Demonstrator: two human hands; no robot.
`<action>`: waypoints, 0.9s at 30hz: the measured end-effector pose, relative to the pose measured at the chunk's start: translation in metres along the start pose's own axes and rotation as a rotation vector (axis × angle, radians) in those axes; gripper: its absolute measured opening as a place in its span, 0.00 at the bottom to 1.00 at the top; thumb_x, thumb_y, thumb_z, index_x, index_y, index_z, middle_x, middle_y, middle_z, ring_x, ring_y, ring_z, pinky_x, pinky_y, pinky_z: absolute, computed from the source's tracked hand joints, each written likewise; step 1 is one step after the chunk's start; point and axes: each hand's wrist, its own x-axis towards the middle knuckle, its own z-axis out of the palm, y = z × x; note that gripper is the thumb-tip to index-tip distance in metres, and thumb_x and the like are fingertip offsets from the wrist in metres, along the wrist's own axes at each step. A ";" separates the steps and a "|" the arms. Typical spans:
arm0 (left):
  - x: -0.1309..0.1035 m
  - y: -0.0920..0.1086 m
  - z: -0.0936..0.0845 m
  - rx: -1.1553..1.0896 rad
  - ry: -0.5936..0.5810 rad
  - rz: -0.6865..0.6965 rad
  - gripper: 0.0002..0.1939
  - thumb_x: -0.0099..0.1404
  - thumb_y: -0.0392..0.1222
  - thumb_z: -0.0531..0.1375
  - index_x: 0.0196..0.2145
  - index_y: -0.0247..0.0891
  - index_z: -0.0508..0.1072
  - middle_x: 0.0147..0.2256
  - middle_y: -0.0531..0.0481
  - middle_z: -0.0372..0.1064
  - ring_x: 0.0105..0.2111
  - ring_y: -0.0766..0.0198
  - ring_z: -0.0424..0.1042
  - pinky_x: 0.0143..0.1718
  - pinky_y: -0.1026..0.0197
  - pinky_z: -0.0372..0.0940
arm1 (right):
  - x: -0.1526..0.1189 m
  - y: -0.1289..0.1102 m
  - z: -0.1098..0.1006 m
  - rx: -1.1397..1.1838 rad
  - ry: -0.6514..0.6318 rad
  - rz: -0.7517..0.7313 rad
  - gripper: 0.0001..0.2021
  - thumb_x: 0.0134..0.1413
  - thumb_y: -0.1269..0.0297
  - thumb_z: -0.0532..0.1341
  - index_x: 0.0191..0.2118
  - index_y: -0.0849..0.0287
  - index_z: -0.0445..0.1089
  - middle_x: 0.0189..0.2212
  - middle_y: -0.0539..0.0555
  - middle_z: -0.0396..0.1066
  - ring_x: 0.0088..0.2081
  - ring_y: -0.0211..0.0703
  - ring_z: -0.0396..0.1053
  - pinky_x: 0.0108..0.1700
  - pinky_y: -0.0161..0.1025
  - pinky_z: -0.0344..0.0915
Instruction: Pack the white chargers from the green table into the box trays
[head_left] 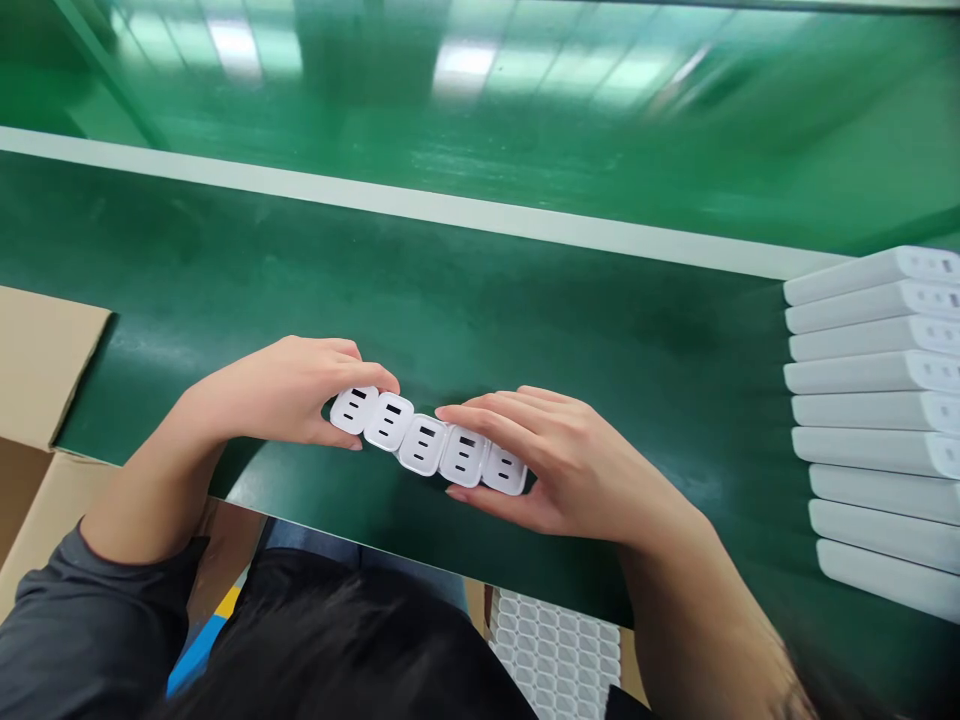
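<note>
A slightly crooked row of several white USB chargers (421, 445) stands between my hands over the green table, with their port ends facing up. My left hand (300, 390) pinches the leftmost charger (354, 411), thumb on the near side and fingers on the far side. At the other end my right hand (544, 455) is closed around the rightmost chargers (506, 470), its fingers partly covering their tops. Each charger touches its neighbour. The undersides of the chargers are hidden.
At the right, several white blocks with ports (870, 410) form a long row. An open cardboard box (52, 370) sits at the left edge. Below the table's near edge, a box holds many white pieces (559, 645). A white strip (450, 205) runs along the green table (562, 300).
</note>
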 end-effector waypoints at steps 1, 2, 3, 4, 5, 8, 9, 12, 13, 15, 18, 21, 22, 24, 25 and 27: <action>0.000 0.000 0.000 0.004 -0.001 0.002 0.22 0.62 0.48 0.64 0.54 0.51 0.69 0.45 0.52 0.72 0.43 0.59 0.71 0.38 0.62 0.62 | 0.000 0.000 0.000 -0.003 -0.001 0.002 0.21 0.62 0.49 0.59 0.55 0.55 0.66 0.41 0.58 0.77 0.32 0.46 0.73 0.34 0.44 0.65; 0.000 0.000 0.000 0.008 -0.001 0.003 0.22 0.62 0.48 0.64 0.54 0.51 0.69 0.45 0.52 0.72 0.43 0.59 0.71 0.38 0.62 0.62 | 0.000 0.000 0.000 -0.005 -0.001 0.003 0.21 0.62 0.48 0.59 0.54 0.56 0.66 0.41 0.58 0.77 0.32 0.46 0.73 0.34 0.44 0.65; 0.000 0.001 0.001 0.011 -0.001 0.003 0.22 0.62 0.48 0.64 0.54 0.51 0.69 0.45 0.52 0.72 0.43 0.59 0.72 0.37 0.62 0.62 | 0.000 0.000 0.000 -0.006 -0.002 0.005 0.21 0.62 0.48 0.59 0.54 0.56 0.66 0.41 0.58 0.77 0.32 0.46 0.73 0.34 0.44 0.65; 0.000 0.001 0.001 0.015 0.001 0.003 0.22 0.62 0.48 0.64 0.54 0.51 0.69 0.45 0.52 0.72 0.42 0.59 0.72 0.38 0.62 0.62 | 0.000 0.000 0.000 -0.006 -0.002 0.005 0.21 0.62 0.49 0.59 0.54 0.56 0.66 0.41 0.58 0.77 0.32 0.46 0.73 0.34 0.43 0.65; 0.000 0.001 0.001 0.019 0.006 0.006 0.22 0.62 0.48 0.64 0.54 0.51 0.69 0.45 0.52 0.72 0.42 0.59 0.72 0.38 0.62 0.62 | 0.000 0.000 0.000 -0.006 0.000 0.003 0.21 0.62 0.49 0.60 0.54 0.56 0.66 0.41 0.58 0.77 0.33 0.46 0.73 0.34 0.43 0.65; -0.001 0.001 0.002 0.035 0.035 0.030 0.22 0.62 0.47 0.64 0.54 0.50 0.70 0.45 0.53 0.72 0.42 0.60 0.72 0.37 0.63 0.62 | 0.000 0.000 -0.001 -0.003 0.005 -0.003 0.21 0.62 0.50 0.60 0.54 0.57 0.66 0.40 0.58 0.77 0.33 0.46 0.73 0.34 0.43 0.65; -0.001 0.002 0.002 0.041 0.042 0.039 0.21 0.62 0.47 0.64 0.53 0.50 0.70 0.45 0.53 0.73 0.42 0.60 0.72 0.37 0.63 0.62 | 0.000 0.000 -0.001 -0.002 0.003 -0.003 0.21 0.62 0.50 0.61 0.54 0.58 0.66 0.40 0.58 0.77 0.33 0.46 0.73 0.34 0.43 0.65; -0.001 0.003 0.001 0.056 0.047 0.050 0.20 0.63 0.46 0.64 0.53 0.49 0.70 0.45 0.53 0.73 0.41 0.62 0.71 0.37 0.64 0.61 | 0.000 0.000 -0.002 -0.003 -0.008 0.004 0.21 0.62 0.51 0.61 0.54 0.59 0.67 0.40 0.59 0.77 0.34 0.46 0.74 0.34 0.42 0.65; -0.001 0.003 0.001 0.062 0.047 0.052 0.20 0.64 0.46 0.64 0.53 0.49 0.70 0.45 0.53 0.73 0.41 0.62 0.71 0.36 0.64 0.61 | 0.000 -0.001 -0.003 -0.005 -0.010 0.006 0.21 0.62 0.52 0.60 0.53 0.60 0.67 0.40 0.59 0.77 0.34 0.46 0.74 0.35 0.42 0.65; -0.002 0.003 0.001 0.072 0.053 0.059 0.20 0.64 0.46 0.64 0.53 0.49 0.70 0.44 0.54 0.73 0.41 0.63 0.71 0.36 0.65 0.60 | 0.001 -0.001 -0.003 -0.010 -0.009 0.007 0.20 0.62 0.51 0.60 0.53 0.60 0.68 0.40 0.59 0.77 0.34 0.45 0.74 0.35 0.41 0.65; -0.002 0.003 0.001 0.084 0.066 0.065 0.20 0.64 0.47 0.64 0.53 0.49 0.69 0.44 0.54 0.73 0.41 0.63 0.72 0.35 0.65 0.60 | 0.001 -0.001 -0.003 -0.014 -0.013 0.009 0.20 0.63 0.51 0.59 0.53 0.61 0.68 0.39 0.59 0.77 0.34 0.45 0.74 0.35 0.41 0.65; -0.002 0.003 0.002 0.092 0.078 0.064 0.21 0.64 0.47 0.64 0.54 0.50 0.69 0.43 0.54 0.73 0.40 0.64 0.72 0.35 0.65 0.61 | 0.001 -0.001 -0.003 -0.019 -0.019 0.014 0.21 0.63 0.50 0.59 0.53 0.61 0.68 0.39 0.59 0.77 0.34 0.45 0.74 0.34 0.41 0.64; -0.002 0.003 0.002 0.095 0.081 0.065 0.21 0.64 0.47 0.65 0.54 0.50 0.69 0.43 0.54 0.73 0.40 0.63 0.72 0.34 0.65 0.61 | 0.001 -0.001 -0.004 -0.020 -0.020 0.015 0.21 0.63 0.50 0.59 0.53 0.61 0.68 0.39 0.59 0.77 0.33 0.45 0.74 0.34 0.41 0.64; -0.002 0.003 0.002 0.104 0.087 0.068 0.22 0.63 0.46 0.65 0.54 0.49 0.69 0.43 0.54 0.73 0.40 0.63 0.72 0.35 0.65 0.61 | 0.001 -0.001 -0.003 -0.021 -0.017 0.013 0.21 0.63 0.50 0.59 0.53 0.61 0.68 0.39 0.58 0.77 0.33 0.45 0.74 0.34 0.41 0.64; -0.002 0.004 0.002 0.109 0.090 0.072 0.22 0.63 0.46 0.65 0.54 0.49 0.69 0.43 0.54 0.73 0.40 0.63 0.72 0.35 0.65 0.61 | 0.001 -0.001 -0.003 -0.020 -0.014 0.010 0.21 0.63 0.51 0.60 0.53 0.61 0.68 0.39 0.58 0.77 0.33 0.45 0.74 0.34 0.41 0.64; -0.002 0.003 0.003 0.119 0.099 0.084 0.23 0.62 0.46 0.66 0.54 0.49 0.69 0.43 0.54 0.73 0.40 0.63 0.72 0.35 0.65 0.62 | 0.001 -0.001 -0.003 -0.018 -0.005 0.003 0.21 0.62 0.51 0.60 0.53 0.61 0.68 0.39 0.58 0.77 0.33 0.45 0.73 0.34 0.41 0.64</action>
